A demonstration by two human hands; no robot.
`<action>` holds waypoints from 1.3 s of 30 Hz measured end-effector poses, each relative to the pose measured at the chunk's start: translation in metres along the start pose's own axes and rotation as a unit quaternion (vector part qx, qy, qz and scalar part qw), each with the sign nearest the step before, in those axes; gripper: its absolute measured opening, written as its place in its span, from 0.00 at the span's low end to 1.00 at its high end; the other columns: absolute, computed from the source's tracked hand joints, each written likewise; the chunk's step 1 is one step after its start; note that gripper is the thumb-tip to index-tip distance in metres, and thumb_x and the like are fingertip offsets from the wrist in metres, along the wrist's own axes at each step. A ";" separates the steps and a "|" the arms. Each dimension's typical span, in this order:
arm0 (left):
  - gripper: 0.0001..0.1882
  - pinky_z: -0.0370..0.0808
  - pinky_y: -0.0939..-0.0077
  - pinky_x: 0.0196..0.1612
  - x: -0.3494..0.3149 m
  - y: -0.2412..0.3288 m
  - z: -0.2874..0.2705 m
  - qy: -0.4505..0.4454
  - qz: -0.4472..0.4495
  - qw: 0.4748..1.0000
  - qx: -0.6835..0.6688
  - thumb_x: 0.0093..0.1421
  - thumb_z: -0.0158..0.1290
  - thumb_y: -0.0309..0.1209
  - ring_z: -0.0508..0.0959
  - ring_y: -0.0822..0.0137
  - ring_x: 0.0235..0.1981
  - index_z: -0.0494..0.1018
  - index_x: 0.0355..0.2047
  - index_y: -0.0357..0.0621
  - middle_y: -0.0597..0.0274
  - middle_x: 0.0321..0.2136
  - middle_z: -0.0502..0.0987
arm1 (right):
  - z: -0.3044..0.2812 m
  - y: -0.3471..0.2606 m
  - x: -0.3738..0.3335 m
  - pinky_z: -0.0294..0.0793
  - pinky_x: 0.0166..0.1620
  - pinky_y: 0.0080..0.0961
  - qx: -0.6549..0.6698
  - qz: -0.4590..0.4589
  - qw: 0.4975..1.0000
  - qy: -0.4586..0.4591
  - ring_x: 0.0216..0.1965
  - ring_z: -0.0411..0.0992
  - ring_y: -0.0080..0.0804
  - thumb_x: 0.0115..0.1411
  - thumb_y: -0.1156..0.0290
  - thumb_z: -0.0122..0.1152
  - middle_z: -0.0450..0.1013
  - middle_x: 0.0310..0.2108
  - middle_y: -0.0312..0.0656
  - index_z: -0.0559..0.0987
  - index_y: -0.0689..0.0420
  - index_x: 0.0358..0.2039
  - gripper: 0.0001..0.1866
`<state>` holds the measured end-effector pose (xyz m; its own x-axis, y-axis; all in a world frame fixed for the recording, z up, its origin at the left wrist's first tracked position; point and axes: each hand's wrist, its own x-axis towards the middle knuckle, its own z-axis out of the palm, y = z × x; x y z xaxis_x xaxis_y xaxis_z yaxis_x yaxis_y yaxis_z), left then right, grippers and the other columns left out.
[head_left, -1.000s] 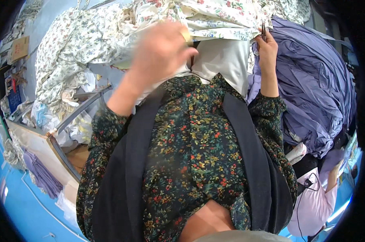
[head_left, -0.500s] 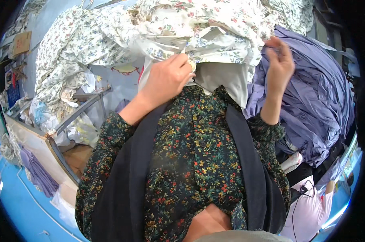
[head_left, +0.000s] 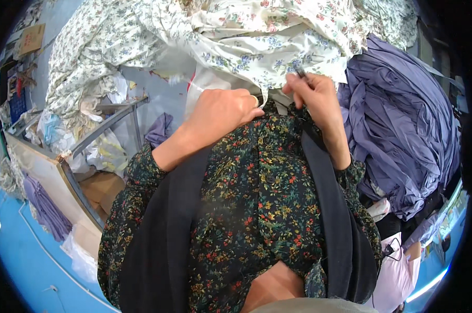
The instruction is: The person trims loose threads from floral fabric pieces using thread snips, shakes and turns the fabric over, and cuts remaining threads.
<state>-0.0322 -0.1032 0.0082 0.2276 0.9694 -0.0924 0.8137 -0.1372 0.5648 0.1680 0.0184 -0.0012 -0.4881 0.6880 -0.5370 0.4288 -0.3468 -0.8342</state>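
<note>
White fabric with blue and red flowers [head_left: 278, 44] is heaped in front of me and hangs toward my chest. My left hand [head_left: 223, 110] is closed on a pinched corner of it, which stretches down into the fingers as a thin point. To the right, my right hand [head_left: 319, 99] is raised just over the fabric's near edge with its fingers curled in. A small dark thing [head_left: 300, 73] pokes out by the fingertips; its kind is too small and blurred to tell. Plain white cloth [head_left: 210, 81] shows beneath the floral fabric.
A large heap of purple fabric [head_left: 403, 125] lies close on my right. At the left stands a metal-framed bin [head_left: 100, 135] with scraps and plastic bags. Farther left are a cardboard box [head_left: 31, 39] and blue floor [head_left: 32, 261]. A pink-covered seat [head_left: 395, 271] is at lower right.
My left hand has drawn the fabric's corner nearer to my chest. My right hand has come from over the purple heap, in and down to the fabric's edge, with its fingers now curled.
</note>
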 end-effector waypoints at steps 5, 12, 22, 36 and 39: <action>0.22 0.63 0.67 0.19 0.010 -0.003 0.022 -0.016 -0.130 0.974 -0.187 0.63 0.54 0.46 0.69 0.64 0.14 0.72 0.21 0.41 0.57 0.14 0.68 | 0.018 0.013 0.000 0.57 0.21 0.15 0.015 0.073 0.997 0.004 0.16 0.61 0.14 0.59 0.60 0.65 0.68 0.14 0.31 0.75 0.60 0.17 0.20; 0.17 0.58 0.83 0.19 0.034 -0.014 0.041 0.074 -0.263 0.726 -0.631 0.64 0.55 0.38 0.63 0.79 0.15 0.74 0.24 0.37 0.67 0.17 0.72 | 0.008 0.017 0.006 0.54 0.22 0.16 0.053 0.009 0.998 0.015 0.17 0.60 0.14 0.59 0.63 0.64 0.68 0.15 0.30 0.75 0.59 0.21 0.15; 0.09 0.76 0.81 0.33 0.030 -0.007 0.023 0.106 -0.246 0.688 -0.675 0.59 0.59 0.27 0.78 0.71 0.28 0.78 0.34 0.30 0.56 0.29 0.79 | 0.027 -0.003 -0.020 0.72 0.30 0.30 -0.218 -0.249 0.928 0.171 0.25 0.76 0.38 0.61 0.60 0.61 0.76 0.25 0.45 0.77 0.57 0.36 0.13; 0.08 0.75 0.82 0.31 0.029 -0.006 0.022 0.093 -0.237 0.678 -0.689 0.60 0.58 0.26 0.77 0.73 0.27 0.77 0.34 0.31 0.59 0.28 0.79 | 0.031 0.009 -0.002 0.72 0.27 0.30 -0.302 -0.396 0.847 0.184 0.25 0.75 0.40 0.53 0.68 0.67 0.76 0.28 0.41 0.78 0.56 0.34 0.10; 0.07 0.75 0.82 0.31 0.030 -0.008 0.024 0.086 -0.234 0.695 -0.675 0.60 0.58 0.25 0.77 0.73 0.27 0.77 0.34 0.32 0.59 0.28 0.79 | 0.029 0.007 0.001 0.71 0.27 0.31 -0.301 -0.403 0.845 0.183 0.25 0.75 0.41 0.53 0.68 0.67 0.76 0.27 0.41 0.78 0.56 0.33 0.09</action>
<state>-0.0192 -0.0780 -0.0191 -0.0546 0.8697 -0.4906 -0.4915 0.4042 0.7714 0.1490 -0.0020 -0.0114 -0.5849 0.7353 0.3424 0.4318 0.6396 -0.6360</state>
